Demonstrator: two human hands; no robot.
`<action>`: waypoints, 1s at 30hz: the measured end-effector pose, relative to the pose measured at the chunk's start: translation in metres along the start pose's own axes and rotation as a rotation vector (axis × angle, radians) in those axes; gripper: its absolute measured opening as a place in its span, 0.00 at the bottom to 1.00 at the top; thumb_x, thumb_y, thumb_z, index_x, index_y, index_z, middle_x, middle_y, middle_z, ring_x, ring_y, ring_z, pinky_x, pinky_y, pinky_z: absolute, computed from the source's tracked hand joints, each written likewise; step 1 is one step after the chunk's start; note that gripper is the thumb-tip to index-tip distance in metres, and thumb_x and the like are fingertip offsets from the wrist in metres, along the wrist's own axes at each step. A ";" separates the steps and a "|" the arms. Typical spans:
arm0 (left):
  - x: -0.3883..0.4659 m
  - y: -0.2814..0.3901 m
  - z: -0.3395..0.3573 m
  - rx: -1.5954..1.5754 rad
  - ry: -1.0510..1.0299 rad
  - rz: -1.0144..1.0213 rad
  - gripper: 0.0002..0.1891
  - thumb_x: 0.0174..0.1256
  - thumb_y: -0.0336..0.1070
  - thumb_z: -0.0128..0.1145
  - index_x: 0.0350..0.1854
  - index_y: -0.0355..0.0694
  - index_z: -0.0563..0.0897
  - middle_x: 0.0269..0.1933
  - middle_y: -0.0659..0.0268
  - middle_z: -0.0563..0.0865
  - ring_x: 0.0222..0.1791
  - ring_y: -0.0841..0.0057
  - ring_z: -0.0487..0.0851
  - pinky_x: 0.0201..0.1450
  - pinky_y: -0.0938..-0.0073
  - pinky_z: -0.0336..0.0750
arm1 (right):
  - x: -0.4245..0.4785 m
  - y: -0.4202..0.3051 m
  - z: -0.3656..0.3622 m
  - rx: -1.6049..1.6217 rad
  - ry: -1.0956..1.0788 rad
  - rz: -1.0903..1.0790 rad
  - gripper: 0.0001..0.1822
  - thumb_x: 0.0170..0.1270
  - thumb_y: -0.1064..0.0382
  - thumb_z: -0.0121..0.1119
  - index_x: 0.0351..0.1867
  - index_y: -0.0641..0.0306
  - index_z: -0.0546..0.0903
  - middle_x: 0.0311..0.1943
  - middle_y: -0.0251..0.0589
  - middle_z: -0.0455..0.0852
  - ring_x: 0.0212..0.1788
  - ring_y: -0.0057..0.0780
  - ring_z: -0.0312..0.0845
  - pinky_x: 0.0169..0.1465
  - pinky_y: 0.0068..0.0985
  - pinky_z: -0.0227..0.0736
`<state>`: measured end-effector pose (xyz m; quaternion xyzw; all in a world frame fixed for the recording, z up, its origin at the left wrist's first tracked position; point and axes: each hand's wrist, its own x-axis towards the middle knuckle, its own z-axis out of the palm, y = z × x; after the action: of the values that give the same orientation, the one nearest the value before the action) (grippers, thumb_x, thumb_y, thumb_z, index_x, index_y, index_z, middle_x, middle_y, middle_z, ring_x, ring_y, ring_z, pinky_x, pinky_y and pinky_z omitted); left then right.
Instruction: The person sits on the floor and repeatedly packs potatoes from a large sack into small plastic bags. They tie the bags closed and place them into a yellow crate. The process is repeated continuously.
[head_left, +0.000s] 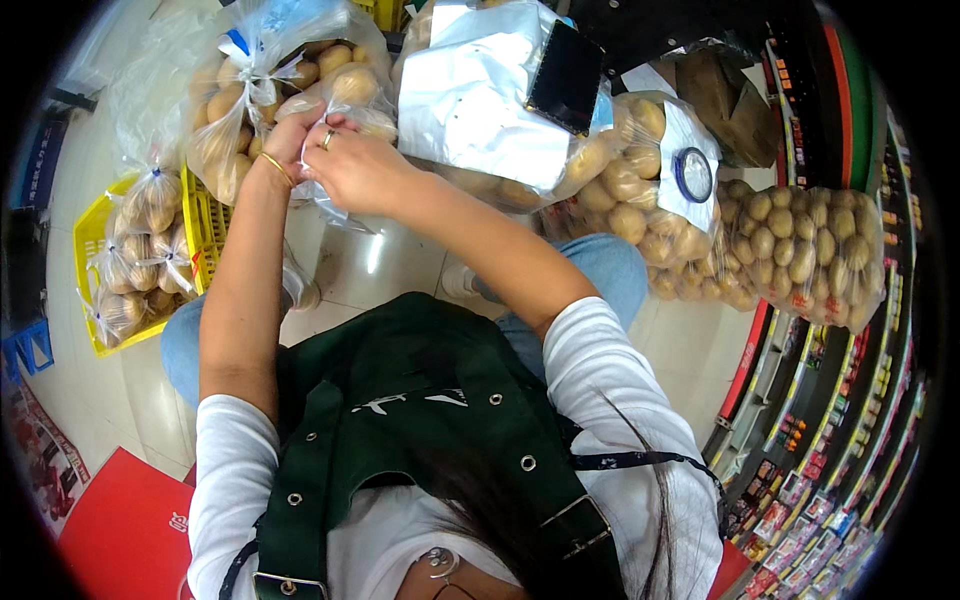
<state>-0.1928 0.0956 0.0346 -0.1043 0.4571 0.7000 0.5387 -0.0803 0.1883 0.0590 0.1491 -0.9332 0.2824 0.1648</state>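
Note:
Both my hands meet at the gathered neck of a clear plastic bag of potatoes (355, 87), in front of the large sacks. My left hand (294, 142), with a gold bangle at the wrist, grips the plastic from the left. My right hand (352, 161), with a ring, pinches it from the right. The loose end of the bag hangs below my fingers. Just left stands a larger knotted clear bag of potatoes (225, 105). White plastic sheeting (472, 97) covers the large potato sack to the right, and a dark flat rectangular object (566, 79) lies on it.
A yellow plastic crate (191, 225) at left holds several tied potato bags (154, 202). A roll of tape (693, 175) rests on the sack at right. More potato sacks (802, 247) stand beside store shelves (817, 420). A red panel (124, 532) is at lower left.

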 end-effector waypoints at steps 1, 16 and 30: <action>0.001 0.000 0.002 -0.115 0.001 0.002 0.15 0.66 0.44 0.41 0.36 0.36 0.73 0.33 0.61 0.80 0.33 0.71 0.79 0.40 0.70 0.74 | -0.003 -0.004 -0.006 -0.028 0.003 -0.001 0.07 0.56 0.64 0.50 0.31 0.65 0.74 0.36 0.43 0.76 0.35 0.41 0.74 0.37 0.34 0.70; 0.008 -0.002 -0.013 -0.273 -0.287 0.025 0.11 0.67 0.36 0.38 0.24 0.41 0.65 0.14 0.75 0.62 0.13 0.85 0.59 0.15 0.85 0.58 | -0.294 0.141 -0.258 -0.872 0.259 0.765 0.17 0.52 0.58 0.56 0.41 0.66 0.77 0.37 0.53 0.79 0.44 0.50 0.73 0.47 0.35 0.67; -0.019 0.029 -0.009 0.706 0.163 0.114 0.18 0.66 0.46 0.40 0.22 0.40 0.73 0.16 0.71 0.71 0.15 0.83 0.67 0.20 0.81 0.63 | -0.039 -0.035 -0.117 1.166 0.462 0.912 0.15 0.63 0.50 0.46 0.27 0.60 0.69 0.13 0.24 0.59 0.15 0.15 0.53 0.23 0.17 0.56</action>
<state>-0.2125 0.0761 0.0571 0.0583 0.7169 0.5176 0.4635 -0.0062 0.2350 0.1527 -0.2497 -0.5450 0.7917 0.1179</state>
